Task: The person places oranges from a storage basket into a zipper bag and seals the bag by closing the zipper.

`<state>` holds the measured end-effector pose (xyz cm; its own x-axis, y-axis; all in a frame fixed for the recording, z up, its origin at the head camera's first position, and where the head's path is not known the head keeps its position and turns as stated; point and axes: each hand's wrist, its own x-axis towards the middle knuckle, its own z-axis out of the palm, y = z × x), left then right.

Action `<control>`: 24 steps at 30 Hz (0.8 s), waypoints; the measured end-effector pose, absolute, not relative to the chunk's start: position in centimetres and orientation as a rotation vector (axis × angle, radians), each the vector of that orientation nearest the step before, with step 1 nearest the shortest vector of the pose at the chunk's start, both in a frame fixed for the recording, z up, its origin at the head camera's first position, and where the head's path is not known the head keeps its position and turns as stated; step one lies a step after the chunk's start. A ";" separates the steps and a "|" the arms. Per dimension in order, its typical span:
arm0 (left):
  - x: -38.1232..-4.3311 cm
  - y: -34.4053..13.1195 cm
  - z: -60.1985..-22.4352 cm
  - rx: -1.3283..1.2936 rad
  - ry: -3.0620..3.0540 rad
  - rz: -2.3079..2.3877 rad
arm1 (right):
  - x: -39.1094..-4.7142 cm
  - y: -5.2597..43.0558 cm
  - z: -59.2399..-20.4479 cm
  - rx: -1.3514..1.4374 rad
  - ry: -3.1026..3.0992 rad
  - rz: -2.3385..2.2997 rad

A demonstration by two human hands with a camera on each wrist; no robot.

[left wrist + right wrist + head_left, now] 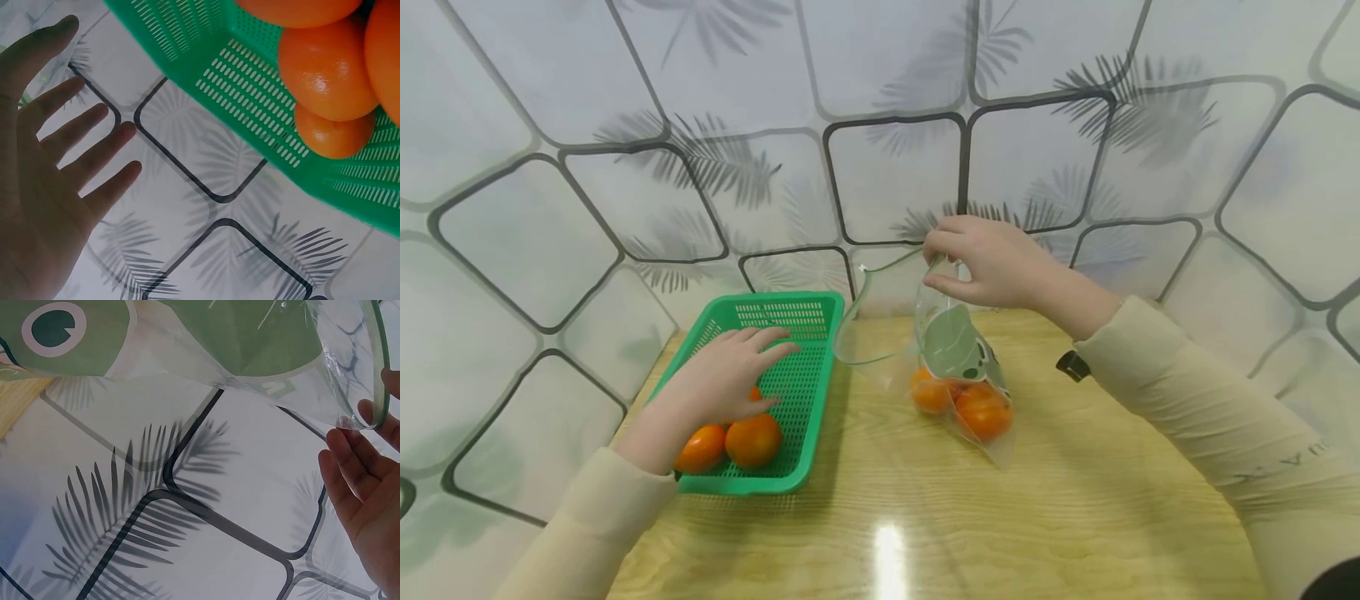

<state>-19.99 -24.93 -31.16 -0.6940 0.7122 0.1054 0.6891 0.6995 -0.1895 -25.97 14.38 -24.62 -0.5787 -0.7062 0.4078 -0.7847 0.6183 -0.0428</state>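
My right hand (992, 262) pinches the rim of a clear zip bag (951, 342) with a green printed animal face, holding its mouth up and open. Oranges (983, 412) lie in the bottom of the bag, low over the table. In the right wrist view, fingertips (340, 440) meet the bag's green-edged rim (382, 369). My left hand (722, 375) hovers over a green plastic basket (823, 392), fingers spread and holding nothing. Several oranges (754, 440) sit at the basket's near end, partly hidden by that hand; the left wrist view shows them stacked (328, 69).
The basket stands on the left of a wooden table (865, 525), beside the bag. A patterned wall covering (895, 179) rises close behind both and along the left side. A small dark object (1072, 365) shows at the right sleeve's cuff.
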 end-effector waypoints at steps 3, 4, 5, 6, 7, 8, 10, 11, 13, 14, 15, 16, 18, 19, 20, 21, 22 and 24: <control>-19.6 -25.3 -31.5 -1.122 -2.774 0.186 | -26.0 14.4 -24.6 1.197 -2.489 0.304; -19.5 -25.4 -31.7 -1.120 -2.782 0.182 | -26.0 14.4 -24.6 1.197 -2.488 0.304; -19.5 -25.5 -31.9 -1.122 -2.783 0.175 | -25.9 14.4 -24.6 1.196 -2.490 0.304; -19.4 -25.7 -32.1 -1.122 -2.790 0.169 | -26.0 14.4 -24.6 1.195 -2.493 0.303; -19.4 -25.8 -32.3 -1.126 -2.794 0.162 | -26.0 14.4 -24.6 1.192 -2.496 0.303; -19.3 -25.9 -32.6 -1.127 -2.800 0.149 | -26.0 14.4 -24.7 1.191 -2.499 0.304; -19.2 -26.1 -33.1 -1.135 -2.817 0.120 | -26.0 14.4 -24.7 1.186 -2.508 0.302; -19.2 -26.2 -33.3 -1.132 -2.836 0.108 | -26.0 14.4 -24.8 1.184 -2.511 0.299; -19.1 -26.3 -33.9 -1.119 -2.891 0.084 | -26.0 14.4 -24.8 1.182 -2.513 0.297; -19.0 -26.4 -34.0 -1.109 -2.922 0.072 | -26.0 14.3 -24.8 1.183 -2.513 0.296; -19.0 -26.4 -34.2 -1.098 -2.954 0.063 | -26.0 14.3 -24.8 1.182 -2.514 0.293; -18.9 -26.4 -34.4 -1.084 -2.987 0.059 | -26.0 14.3 -24.7 1.181 -2.514 0.292; -18.8 -26.5 -34.6 -1.056 -3.043 0.060 | -25.9 14.3 -24.7 1.180 -2.515 0.294; -18.8 -26.5 -34.7 -1.046 -3.065 0.062 | -25.9 14.3 -24.7 1.179 -2.515 0.294; -18.7 -26.5 -34.8 -1.036 -3.083 0.066 | -25.9 14.2 -24.7 1.178 -2.514 0.294; -18.7 -26.6 -34.9 -1.028 -3.095 0.071 | -25.8 14.2 -24.7 1.177 -2.514 0.295; -18.6 -26.6 -35.0 -1.022 -3.104 0.074 | -25.8 14.2 -24.7 1.177 -2.513 0.296; -18.5 -26.7 -35.2 -1.013 -3.117 0.073 | -25.7 14.1 -24.7 1.174 -2.513 0.295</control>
<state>-18.49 -26.70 -35.21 -0.8005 0.5819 -0.1436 0.5880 0.8089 -0.0001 -25.72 14.14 -24.67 -0.5949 -0.6987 0.3973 -0.7718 0.6347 -0.0394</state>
